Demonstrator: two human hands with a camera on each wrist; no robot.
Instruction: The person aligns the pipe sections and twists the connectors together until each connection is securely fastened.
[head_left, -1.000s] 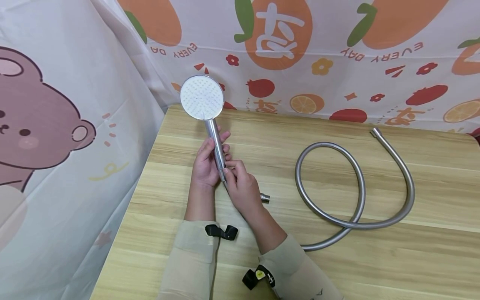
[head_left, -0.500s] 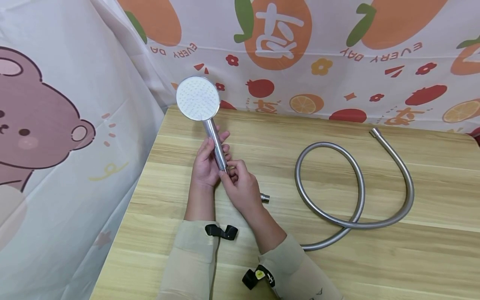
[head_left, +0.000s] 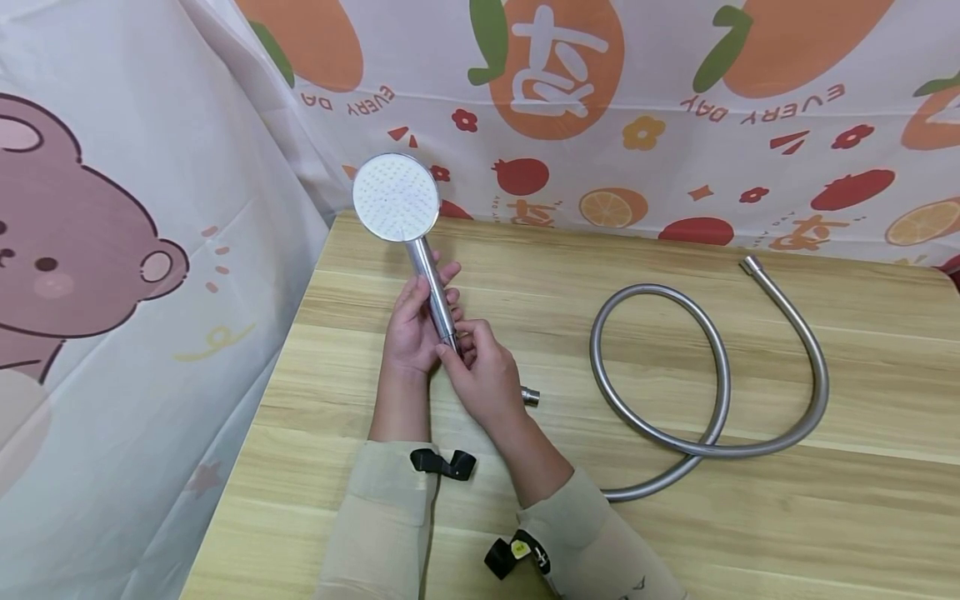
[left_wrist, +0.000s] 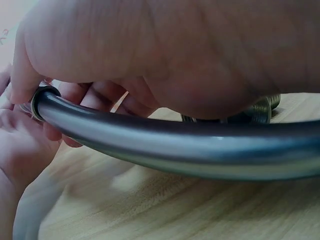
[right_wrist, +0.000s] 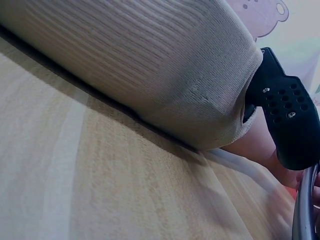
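A chrome shower head (head_left: 396, 197) with a round white spray face points up and away from me in the head view. My left hand (head_left: 411, 329) holds its handle, thumb on one side and fingers behind. At the handle's lower end my right hand (head_left: 486, 371) pinches the end of a grey metal shower hose between thumb and fingers. In the left wrist view this hose (left_wrist: 165, 140) curves away from the pinching fingertips. Its joint with the handle is mostly covered by fingers. In the right wrist view the hose (right_wrist: 304, 210) shows at the right edge.
The rest of the hose (head_left: 722, 375) lies looped on the wooden table (head_left: 862, 517), its free end (head_left: 750, 265) towards the back. A small threaded metal fitting (head_left: 531, 397) lies partly hidden behind my right wrist. Printed cloth (head_left: 675, 183) hangs behind the table and at the left.
The shower head has tilted slightly left. My right thumb has shifted down from the handle's end and a little left. The left hand and the looped hose stay where they were.
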